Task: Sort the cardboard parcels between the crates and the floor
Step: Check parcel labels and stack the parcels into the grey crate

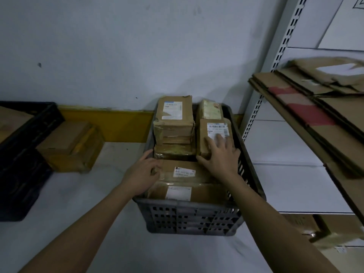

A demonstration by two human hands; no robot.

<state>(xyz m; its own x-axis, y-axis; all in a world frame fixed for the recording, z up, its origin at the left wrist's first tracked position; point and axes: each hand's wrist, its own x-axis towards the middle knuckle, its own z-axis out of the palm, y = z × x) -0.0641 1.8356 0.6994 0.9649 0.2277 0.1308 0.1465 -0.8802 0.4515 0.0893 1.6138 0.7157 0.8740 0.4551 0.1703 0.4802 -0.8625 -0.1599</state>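
Against the foot of the grey wall, a grey slatted crate stands on the pale floor, and everything else can be placed from it. Inside the crate cardboard parcels are packed close together: a tall stack at the far left with a labelled parcel on top, a taped parcel at the far right, a barcode parcel in front of that one, a flat labelled parcel across the middle, and a near parcel against the crate's front wall.

The right hand lies on the barcode parcel with fingers spread and nearly straight over its label and the thumb reaching along its near edge; it presses rather than grips. The left hand is at the left end of the flat labelled parcel, fingers curled around that end, index finger pointing toward the stack; the hold looks like a light grip.

Left of the crate, well apart, a tan box with yellow tape sits on the floor just beside a black crate, which holds more cardboard. Behind the crate a yellow strip runs along the wall's base. Right of the crate stands a white metal rack, with flattened cardboard sheets jutting from its shelf above the crate's right side.
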